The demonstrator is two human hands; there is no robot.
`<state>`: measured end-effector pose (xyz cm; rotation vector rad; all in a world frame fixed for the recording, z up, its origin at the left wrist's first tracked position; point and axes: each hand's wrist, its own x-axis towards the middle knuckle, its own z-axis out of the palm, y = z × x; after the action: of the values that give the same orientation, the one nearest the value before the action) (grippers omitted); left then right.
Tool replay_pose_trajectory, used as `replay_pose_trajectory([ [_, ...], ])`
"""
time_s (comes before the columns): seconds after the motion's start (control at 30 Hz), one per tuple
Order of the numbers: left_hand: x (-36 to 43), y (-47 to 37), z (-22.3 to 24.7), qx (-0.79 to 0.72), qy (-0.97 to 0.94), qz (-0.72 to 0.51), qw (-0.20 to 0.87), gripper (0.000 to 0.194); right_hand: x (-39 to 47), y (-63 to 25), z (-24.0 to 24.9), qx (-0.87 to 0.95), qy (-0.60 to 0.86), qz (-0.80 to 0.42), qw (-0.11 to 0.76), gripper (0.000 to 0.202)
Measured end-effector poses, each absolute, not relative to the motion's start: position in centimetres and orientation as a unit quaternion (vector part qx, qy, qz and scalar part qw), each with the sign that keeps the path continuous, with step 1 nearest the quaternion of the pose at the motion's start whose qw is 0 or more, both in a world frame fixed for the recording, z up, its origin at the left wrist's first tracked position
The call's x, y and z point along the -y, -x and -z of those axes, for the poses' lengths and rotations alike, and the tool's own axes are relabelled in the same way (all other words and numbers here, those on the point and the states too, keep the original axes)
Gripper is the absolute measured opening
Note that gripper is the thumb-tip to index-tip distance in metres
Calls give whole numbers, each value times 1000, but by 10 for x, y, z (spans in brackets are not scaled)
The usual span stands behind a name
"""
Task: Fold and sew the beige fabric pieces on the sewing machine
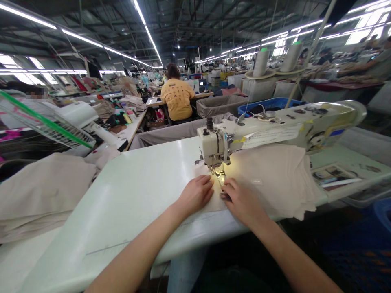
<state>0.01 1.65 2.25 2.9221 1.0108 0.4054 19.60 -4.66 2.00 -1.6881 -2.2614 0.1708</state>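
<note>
Your two hands are near each other but apart on the tabletop (146,179), just in front of the sewing machine's (210,144) lit needle area. Your left hand (197,192) rests on a beige cloth (214,203) with its fingers bunched near the needle; whether they pinch the cloth or only press it, you cannot tell from here. Your right hand (241,201) is closed around a small dark piece (225,197), too small to identify, with its fingertips by the metal foot (220,173). The cloth lies flat under and between your hands, its far end running toward the foot. A beige stack (271,179) lies just to the right, beneath the machine's arm. The step in hand looks like lining the cloth up at the foot. The next move seems to call for keeping it flat and square, with light pressure and fingertips clear of the needle.
</note>
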Motion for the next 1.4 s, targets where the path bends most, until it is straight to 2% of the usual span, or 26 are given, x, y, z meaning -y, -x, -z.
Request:
replay_pose_trajectory([
  [0.23, -12, 0, -18, -321, -935, -149, 14, 25, 60, -209, 0, 759, 600, 0, 252, 35],
  [0.6, -13, 3, -11, -327, -932, -153, -6, 29, 51, -211, 15, 773, 584, 17, 247, 38],
  [1.1, -9, 5, -3, -330, -934, -134, -36, 36, 52, -206, 8, 764, 599, -36, 236, 45],
  [1.4, -11, 5, 0, -343, -929, -129, -45, 38, 51, -206, 0, 768, 593, -43, 240, 41],
])
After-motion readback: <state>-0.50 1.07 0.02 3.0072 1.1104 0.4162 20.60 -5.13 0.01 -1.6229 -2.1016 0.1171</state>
